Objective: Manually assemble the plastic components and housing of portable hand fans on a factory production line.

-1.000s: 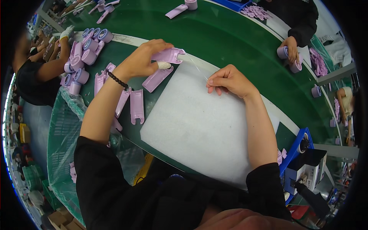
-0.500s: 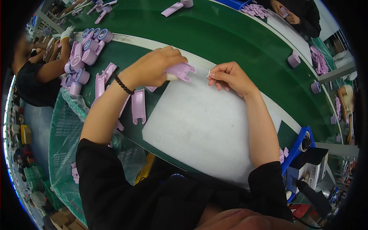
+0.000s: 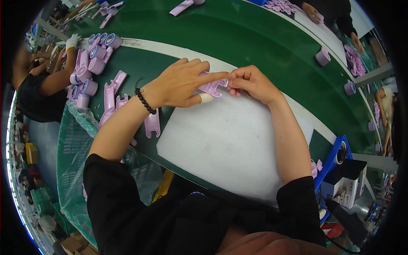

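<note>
My left hand [image 3: 182, 83] has a curved pink plastic shell [image 3: 212, 88] with a notched end in its grip, above the white mat. Its forefinger stretches out and meets the fingertips of my right hand. There is a wrap on the left thumb and a dark beaded bracelet at the wrist. My right hand [image 3: 251, 83] is pinched close to the shell's notched end; the small white piece between its fingers is now mostly hidden. Left of the mat lie more pink shells [image 3: 152, 124], some under my left forearm.
The white mat [image 3: 221, 144] covers the worktop beside a green conveyor [image 3: 238, 40]. Pink round-headed parts [image 3: 97, 66] are heaped at the left, by a co-worker's arm. A plastic-lined green basket [image 3: 72, 161] stands lower left; a blue tray [image 3: 331, 165] is at right.
My left hand has moved right with the pink shell, and its forefinger now reaches my right fingertips. The small white piece was plainer before. Across the conveyor, a co-worker's hands have separated.
</note>
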`<state>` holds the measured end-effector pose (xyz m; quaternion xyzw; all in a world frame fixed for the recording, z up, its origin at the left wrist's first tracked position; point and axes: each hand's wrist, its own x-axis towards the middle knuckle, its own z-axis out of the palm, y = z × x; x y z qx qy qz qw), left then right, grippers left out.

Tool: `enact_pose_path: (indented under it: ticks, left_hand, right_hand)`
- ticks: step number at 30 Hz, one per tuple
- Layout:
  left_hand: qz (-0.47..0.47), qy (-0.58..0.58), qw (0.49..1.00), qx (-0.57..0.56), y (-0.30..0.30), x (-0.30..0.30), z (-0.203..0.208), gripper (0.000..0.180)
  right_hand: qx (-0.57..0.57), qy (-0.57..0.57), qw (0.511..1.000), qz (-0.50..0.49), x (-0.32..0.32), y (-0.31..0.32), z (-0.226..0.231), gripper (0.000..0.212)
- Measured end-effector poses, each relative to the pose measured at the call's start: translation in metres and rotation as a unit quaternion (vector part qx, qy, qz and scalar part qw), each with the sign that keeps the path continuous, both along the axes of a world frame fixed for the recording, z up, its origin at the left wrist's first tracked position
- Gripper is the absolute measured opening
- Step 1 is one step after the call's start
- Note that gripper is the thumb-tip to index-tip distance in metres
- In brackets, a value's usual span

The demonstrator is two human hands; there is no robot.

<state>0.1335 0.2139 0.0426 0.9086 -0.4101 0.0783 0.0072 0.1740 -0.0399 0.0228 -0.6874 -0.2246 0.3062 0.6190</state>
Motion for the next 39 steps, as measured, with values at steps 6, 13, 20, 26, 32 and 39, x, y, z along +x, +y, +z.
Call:
enact_pose_path:
  ticks: [6, 13, 20, 26, 32, 39]
  left_hand:
    - [-0.02, -0.005, 1.0, -0.012, 0.0, 0.001, -0.008, 0.074]
    - [-0.007, 0.025, 0.999, -0.032, -0.003, 0.0, -0.014, 0.068]
    - [-0.031, -0.033, 0.998, -0.034, -0.002, 0.004, -0.019, 0.063]
    - [-0.002, -0.047, 0.997, -0.067, -0.003, 0.006, -0.015, 0.061]
    - [0.039, -0.018, 0.99, -0.135, 0.006, 0.015, -0.02, 0.058]
    - [0.021, -0.047, 0.992, -0.116, 0.004, 0.033, -0.015, 0.059]
  right_hand:
    - [0.004, 0.017, 1.0, -0.008, -0.002, 0.0, 0.005, 0.015]
    - [-0.016, 0.016, 1.0, 0.02, 0.0, -0.001, 0.003, 0.017]
    - [-0.049, 0.026, 0.998, 0.009, 0.001, 0.0, 0.003, 0.019]
    - [-0.041, 0.033, 0.998, -0.017, 0.001, -0.002, 0.001, 0.021]
    - [0.023, 0.039, 0.998, -0.046, -0.001, -0.006, 0.002, 0.023]
    - [0.043, 0.05, 0.987, -0.144, -0.019, -0.002, 0.017, 0.024]
